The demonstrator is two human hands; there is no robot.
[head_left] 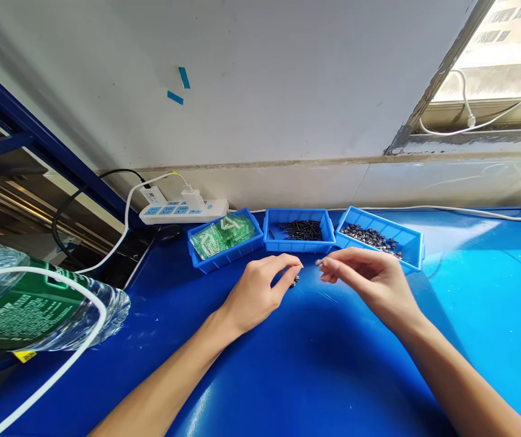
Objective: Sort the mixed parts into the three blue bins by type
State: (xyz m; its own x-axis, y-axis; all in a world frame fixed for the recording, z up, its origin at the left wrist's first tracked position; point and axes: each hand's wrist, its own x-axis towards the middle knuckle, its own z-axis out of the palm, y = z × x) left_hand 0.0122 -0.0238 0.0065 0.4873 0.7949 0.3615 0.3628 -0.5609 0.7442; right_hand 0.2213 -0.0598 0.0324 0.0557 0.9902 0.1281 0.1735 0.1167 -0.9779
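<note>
My left hand is over the blue table, thumb and index fingertips pinched together. A few small dark and brassy metal pieces show just below those fingertips; whether they are held or lie on the table I cannot tell. Facing it, my right hand is closed, with a tiny shiny metal piece at its fingertips. Behind the hands stand three blue bins: the left bin with green-printed plastic bags, the middle bin with black screws, and the right bin with small metal parts.
A white power strip with plugs lies behind the left bin. At the left, a large clear bottle with a green label lies on its side, a white cable looping across it. The wall rises behind the table.
</note>
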